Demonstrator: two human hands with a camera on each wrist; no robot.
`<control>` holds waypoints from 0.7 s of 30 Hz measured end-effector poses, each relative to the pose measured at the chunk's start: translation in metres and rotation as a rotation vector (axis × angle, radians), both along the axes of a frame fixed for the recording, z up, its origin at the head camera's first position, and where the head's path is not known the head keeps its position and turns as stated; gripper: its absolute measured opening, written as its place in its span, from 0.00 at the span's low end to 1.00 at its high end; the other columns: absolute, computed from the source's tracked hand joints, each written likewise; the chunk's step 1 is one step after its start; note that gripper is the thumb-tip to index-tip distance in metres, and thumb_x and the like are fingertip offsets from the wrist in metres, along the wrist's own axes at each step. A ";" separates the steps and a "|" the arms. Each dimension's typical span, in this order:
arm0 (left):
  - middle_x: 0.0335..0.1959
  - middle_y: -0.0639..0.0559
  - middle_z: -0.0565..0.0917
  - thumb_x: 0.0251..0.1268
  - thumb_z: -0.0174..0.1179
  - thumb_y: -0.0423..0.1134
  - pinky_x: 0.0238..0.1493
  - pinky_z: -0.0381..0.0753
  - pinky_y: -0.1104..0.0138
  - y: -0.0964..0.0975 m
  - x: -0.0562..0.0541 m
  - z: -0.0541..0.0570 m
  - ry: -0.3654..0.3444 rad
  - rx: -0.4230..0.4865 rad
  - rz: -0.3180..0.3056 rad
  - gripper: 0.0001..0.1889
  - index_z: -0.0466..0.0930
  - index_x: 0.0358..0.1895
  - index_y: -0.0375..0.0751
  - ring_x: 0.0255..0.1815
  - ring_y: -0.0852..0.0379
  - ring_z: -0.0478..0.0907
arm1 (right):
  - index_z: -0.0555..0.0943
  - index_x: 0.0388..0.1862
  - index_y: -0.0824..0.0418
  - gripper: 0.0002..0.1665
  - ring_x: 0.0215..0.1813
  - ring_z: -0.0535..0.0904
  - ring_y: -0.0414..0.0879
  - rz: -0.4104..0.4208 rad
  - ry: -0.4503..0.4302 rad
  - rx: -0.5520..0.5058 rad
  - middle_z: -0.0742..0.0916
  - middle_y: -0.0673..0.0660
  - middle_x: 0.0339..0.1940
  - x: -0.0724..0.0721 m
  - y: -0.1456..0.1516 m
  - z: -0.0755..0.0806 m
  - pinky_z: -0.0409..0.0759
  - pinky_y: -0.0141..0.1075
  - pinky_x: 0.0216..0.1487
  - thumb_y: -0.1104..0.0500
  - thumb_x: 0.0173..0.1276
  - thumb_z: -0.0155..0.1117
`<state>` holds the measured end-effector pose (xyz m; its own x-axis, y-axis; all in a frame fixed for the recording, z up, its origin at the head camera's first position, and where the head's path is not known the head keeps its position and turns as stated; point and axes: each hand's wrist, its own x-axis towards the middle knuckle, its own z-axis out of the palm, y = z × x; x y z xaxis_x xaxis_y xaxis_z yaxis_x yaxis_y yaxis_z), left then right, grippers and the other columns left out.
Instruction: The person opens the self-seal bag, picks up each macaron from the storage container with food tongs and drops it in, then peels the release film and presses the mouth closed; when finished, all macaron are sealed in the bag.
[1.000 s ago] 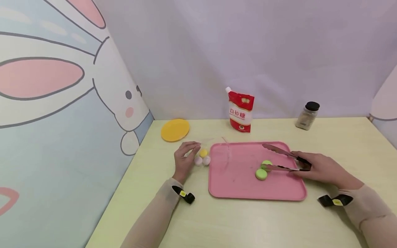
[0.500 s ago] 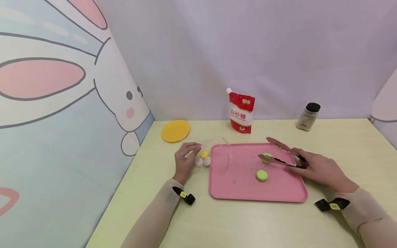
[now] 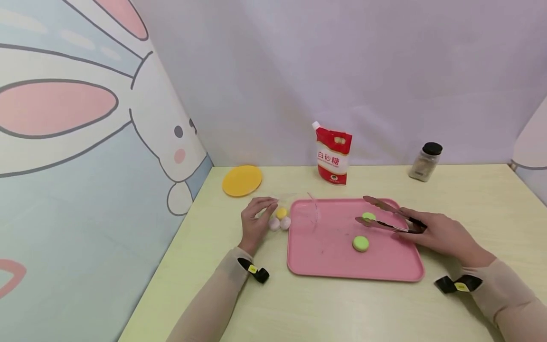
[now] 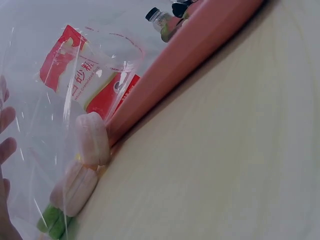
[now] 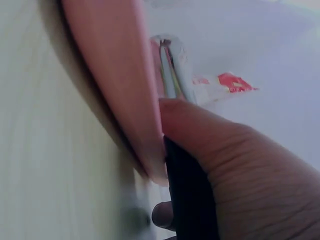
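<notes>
Left hand [image 3: 258, 221]: thumb and fingers pinching the clear bag [image 4: 37, 140]
Bag: on the bench [image 3: 342, 313], yellow macaron [image 3: 281, 213] and pale macarons [image 3: 285, 223] inside, red-edged mouth over the tray's left side
Right hand [image 3: 444, 235]: gripping the tongs [image 3: 384, 225], whose arms stand apart
Rear green macaron [image 3: 369, 216]: on the tray [image 3: 329, 265], between the tong arms, contact unclear
Front green macaron [image 3: 361, 243]: on the tray, nearer the person
Behind: plate [image 3: 241, 181], sugar pack [image 3: 332, 156], jar [image 3: 425, 164]
</notes>
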<state>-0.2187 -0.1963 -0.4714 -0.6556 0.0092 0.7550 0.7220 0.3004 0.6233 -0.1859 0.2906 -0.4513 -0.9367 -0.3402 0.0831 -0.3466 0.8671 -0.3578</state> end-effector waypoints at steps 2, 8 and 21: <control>0.43 0.49 0.88 0.62 0.69 0.27 0.54 0.82 0.61 0.000 0.001 0.001 -0.002 -0.003 -0.002 0.07 0.90 0.41 0.39 0.48 0.50 0.83 | 0.74 0.72 0.51 0.51 0.35 0.75 0.48 -0.017 -0.006 0.022 0.81 0.49 0.33 0.001 -0.003 0.003 0.72 0.42 0.29 0.23 0.56 0.66; 0.43 0.48 0.88 0.63 0.69 0.28 0.54 0.82 0.61 0.001 0.002 0.002 -0.008 0.000 -0.009 0.06 0.90 0.41 0.39 0.48 0.50 0.83 | 0.74 0.69 0.49 0.49 0.33 0.75 0.47 -0.009 0.022 0.090 0.78 0.46 0.27 0.001 -0.006 0.004 0.73 0.43 0.26 0.21 0.57 0.63; 0.43 0.48 0.88 0.63 0.68 0.27 0.55 0.81 0.61 0.001 0.003 0.002 -0.019 0.003 -0.007 0.07 0.90 0.42 0.39 0.48 0.50 0.83 | 0.74 0.40 0.44 0.17 0.23 0.65 0.38 0.151 0.181 0.081 0.70 0.40 0.20 0.005 -0.014 0.000 0.64 0.37 0.22 0.40 0.66 0.70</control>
<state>-0.2162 -0.1956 -0.4695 -0.6696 0.0116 0.7426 0.7122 0.2939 0.6375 -0.1810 0.2766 -0.4515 -0.8471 -0.4872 0.2123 -0.5264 0.8239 -0.2098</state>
